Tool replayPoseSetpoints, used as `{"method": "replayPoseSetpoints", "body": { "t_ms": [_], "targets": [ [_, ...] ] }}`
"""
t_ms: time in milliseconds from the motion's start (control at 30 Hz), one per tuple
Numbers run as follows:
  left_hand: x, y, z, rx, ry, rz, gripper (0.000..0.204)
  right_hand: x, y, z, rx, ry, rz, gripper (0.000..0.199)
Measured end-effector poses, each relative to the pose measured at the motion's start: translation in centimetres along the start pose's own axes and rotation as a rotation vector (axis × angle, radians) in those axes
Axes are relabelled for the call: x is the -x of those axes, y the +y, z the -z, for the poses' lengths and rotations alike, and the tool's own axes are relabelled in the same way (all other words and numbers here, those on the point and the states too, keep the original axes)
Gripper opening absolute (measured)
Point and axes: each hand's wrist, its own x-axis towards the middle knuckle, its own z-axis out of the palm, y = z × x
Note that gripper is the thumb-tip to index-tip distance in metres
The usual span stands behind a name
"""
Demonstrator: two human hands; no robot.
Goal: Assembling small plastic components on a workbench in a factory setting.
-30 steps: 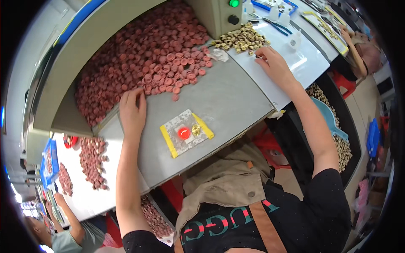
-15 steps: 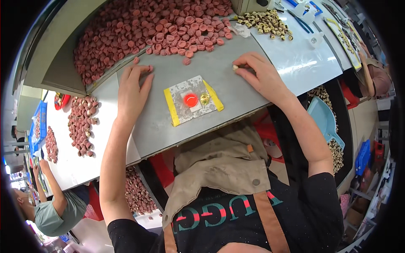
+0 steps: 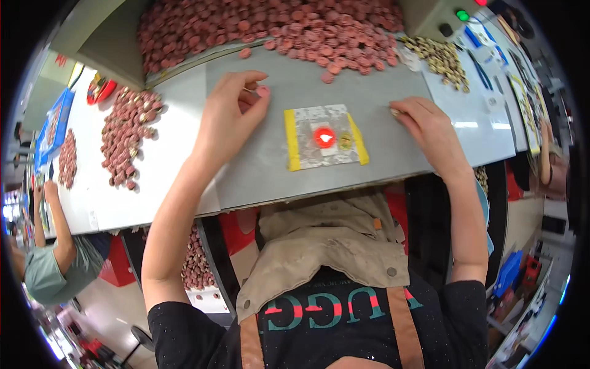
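My left hand (image 3: 236,114) is over the grey work surface, its fingers curled round a small pink ridged cap (image 3: 263,91) at the thumb tip. On the other side, my right hand (image 3: 427,129) pinches a tiny cream-coloured piece (image 3: 394,112), mostly covered by the fingertips. Between the hands lies a flat square pad (image 3: 307,154) with yellow tape along its left and right edges. A red light spot (image 3: 324,138) glows at its middle, and a small gold-coloured round patch (image 3: 346,141) sits just right of that glow.
Pink caps (image 3: 332,40) form a large heap at the back, beside a pile of dark-and-cream pieces (image 3: 436,61). More pink pieces (image 3: 126,135) lie on the white table at left. Blue-handled pliers (image 3: 480,71) lie at right. A co-worker (image 3: 64,264) sits at far left.
The view has turned, so the table and pad appear farther right. My right hand has come slightly nearer, still pinching the cream piece. My left hand keeps about the same place relative to the pad.
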Motion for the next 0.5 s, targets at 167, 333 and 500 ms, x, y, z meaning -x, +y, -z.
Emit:
{"method": "replayPoseSetpoints", "body": {
  "t_ms": [167,333,500],
  "targets": [
    [3.8,1.3,0.1,0.449,0.036,0.155,0.027,-0.4,-0.3,0.5,-0.003,-0.105,-0.058,0.014],
    [5.6,3.2,-0.8,0.958,0.128,0.352,0.031,-0.9,-2.4,0.2,-0.137,-0.087,-0.154,0.014],
    [6.9,3.2,-2.9,1.149,0.163,0.352,0.034,-2.1,-6.6,-2.3,-0.239,-0.062,0.080,0.014]
  ]
}}
